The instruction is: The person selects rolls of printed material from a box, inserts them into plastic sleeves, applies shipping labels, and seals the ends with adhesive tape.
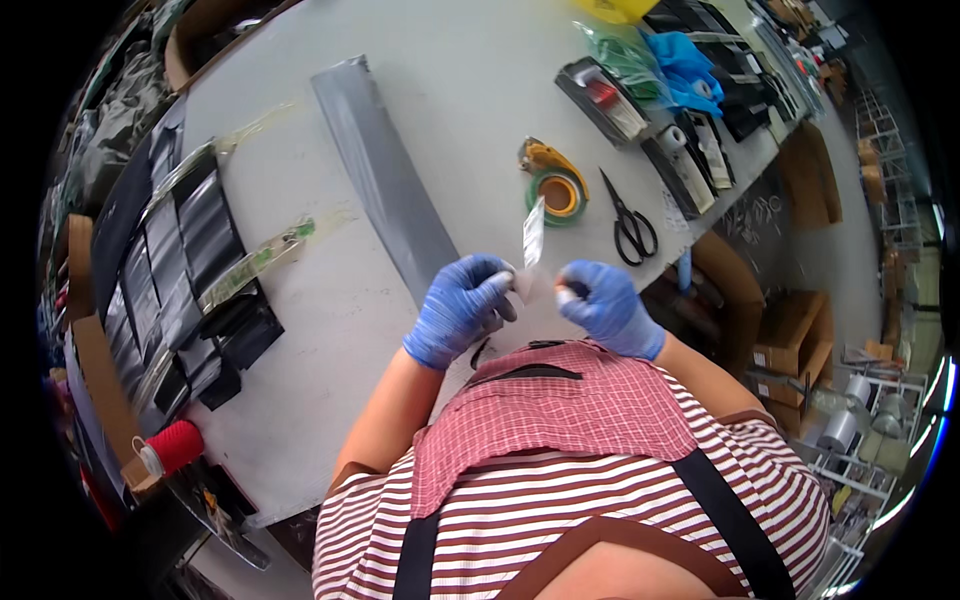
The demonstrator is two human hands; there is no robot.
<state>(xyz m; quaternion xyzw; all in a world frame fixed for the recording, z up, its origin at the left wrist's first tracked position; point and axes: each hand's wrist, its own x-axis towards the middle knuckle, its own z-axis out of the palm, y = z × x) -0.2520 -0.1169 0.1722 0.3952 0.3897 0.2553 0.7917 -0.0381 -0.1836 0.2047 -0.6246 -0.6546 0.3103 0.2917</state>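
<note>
My left hand [458,308], in a blue glove, is closed in a pinch on a small translucent piece [523,285] in front of my apron. A narrow white-silver strip [534,235] reaches from just beyond that piece toward the tape; whether the two are joined cannot be made out. Close by on the right is my right hand [608,308], also gloved in blue, its fingertips pressed together and slightly blurred; what they hold is too small to tell. A long grey plastic sleeve [385,165] lies on the table beyond my left hand.
A green tape roll in a yellow dispenser [545,160] and black scissors [628,220] lie ahead to the right. Farther right stand black trays [605,100]. Black packages bound with tape [190,260] cover the left side, near a red thread spool [175,447].
</note>
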